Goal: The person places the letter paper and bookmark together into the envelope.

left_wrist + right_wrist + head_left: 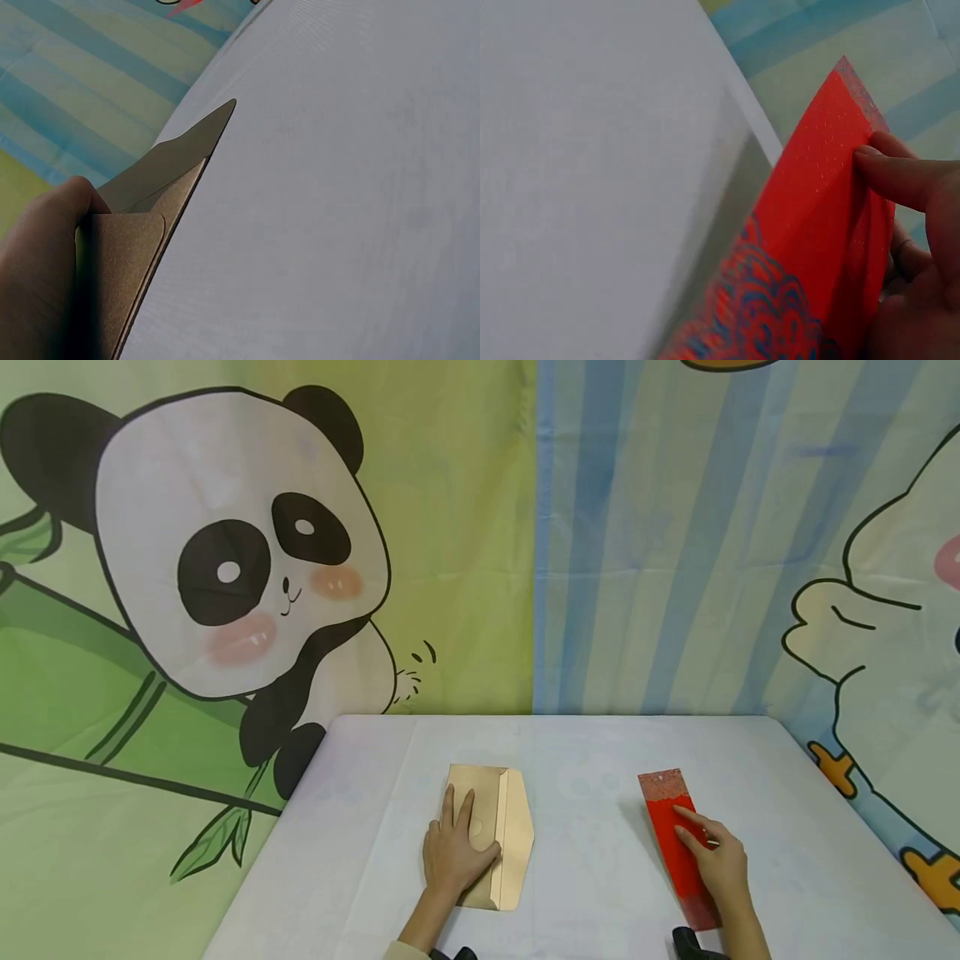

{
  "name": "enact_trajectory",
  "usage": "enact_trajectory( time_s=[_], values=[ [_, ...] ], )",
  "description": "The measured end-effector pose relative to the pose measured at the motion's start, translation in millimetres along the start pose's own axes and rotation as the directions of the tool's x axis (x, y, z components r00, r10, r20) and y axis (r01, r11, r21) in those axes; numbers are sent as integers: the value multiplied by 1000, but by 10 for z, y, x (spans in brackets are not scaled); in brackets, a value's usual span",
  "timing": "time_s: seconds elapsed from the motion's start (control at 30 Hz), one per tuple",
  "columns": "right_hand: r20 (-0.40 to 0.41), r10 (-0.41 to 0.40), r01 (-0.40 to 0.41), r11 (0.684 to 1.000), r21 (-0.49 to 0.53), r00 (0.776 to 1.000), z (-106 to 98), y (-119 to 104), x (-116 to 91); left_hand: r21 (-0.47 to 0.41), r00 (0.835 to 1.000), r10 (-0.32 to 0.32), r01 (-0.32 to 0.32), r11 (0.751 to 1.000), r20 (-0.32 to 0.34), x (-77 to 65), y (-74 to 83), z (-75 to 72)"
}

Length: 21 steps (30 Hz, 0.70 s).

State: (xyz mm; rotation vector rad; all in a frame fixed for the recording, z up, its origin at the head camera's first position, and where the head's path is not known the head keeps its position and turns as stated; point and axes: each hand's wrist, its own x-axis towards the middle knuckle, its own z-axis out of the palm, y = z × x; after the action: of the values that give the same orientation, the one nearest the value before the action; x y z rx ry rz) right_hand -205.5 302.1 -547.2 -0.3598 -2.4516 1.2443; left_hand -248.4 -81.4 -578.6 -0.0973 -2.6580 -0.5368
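Green panda-printed backdrop and blue-striped backdrop are hung behind a white counter.

Head view: a brown envelope, taken as the landmark, is laid on the counter with its flap unfolded to the right. The left hand is placed on the brown envelope, two fingers extended toward its far edge; it is presumably pressed there so that the paper is steadied. A red envelope is located to the right of the brown envelope, well apart from it, and is held at its right long edge by the right hand. The hands are thus apart.

Left wrist view: the thumb is rested against the brown envelope, beside the unfolded flap. The remaining fingers are not shown.

Right wrist view: the red envelope, right of the brown envelope, is pinched between thumb and fingers and tilted. It is judged to be partly raised, as a shadow is cast alongside. By gripping the edge, the patterned face is probably left uncovered.
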Motion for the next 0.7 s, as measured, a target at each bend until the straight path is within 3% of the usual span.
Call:
enact_trajectory(
  time_s=[0.1, 0.23, 0.37, 0.43, 0.5, 0.57, 0.6, 0.63, 0.7],
  values=[
    [45, 167, -173, 963, 205, 985, -57, -45, 10, 5, 1000, -1, 1, 1000, -1, -2, 2, -2],
    [134, 285, -315, 859, 405, 949, -93, -84, 24, 10, 1000, 1, -1, 1000, -2, -4, 5, -10],
    [218, 306, -376, 760, 530, 927, -63, -107, 19, 12, 1000, 2, -2, 1000, -2, -2, 9, -19],
    [273, 289, -397, 684, 612, 918, -30, -117, 8, 14, 1000, 1, -1, 1000, -3, -1, 10, -22],
    [325, 264, -419, 587, 693, 908, 11, -136, -2, 13, 1000, 1, -1, 1000, -5, 0, 10, -22],
    [373, 223, -434, 525, 732, 900, 59, -156, -14, 13, 1000, 2, -1, 1000, -6, -1, 10, -21],
    [388, 199, -433, 515, 740, 900, 84, -170, -21, 13, 1000, 1, -1, 1000, -9, -3, 10, -23],
    [395, 177, -426, 527, 735, 901, 116, -183, -25, 12, 1000, 2, -1, 1000, -9, -4, 10, -23],
    [406, 140, -405, 589, 699, 903, 189, -210, -32, 7, 1000, 2, -2, 1000, -11, -6, 11, -22]
  ],
)
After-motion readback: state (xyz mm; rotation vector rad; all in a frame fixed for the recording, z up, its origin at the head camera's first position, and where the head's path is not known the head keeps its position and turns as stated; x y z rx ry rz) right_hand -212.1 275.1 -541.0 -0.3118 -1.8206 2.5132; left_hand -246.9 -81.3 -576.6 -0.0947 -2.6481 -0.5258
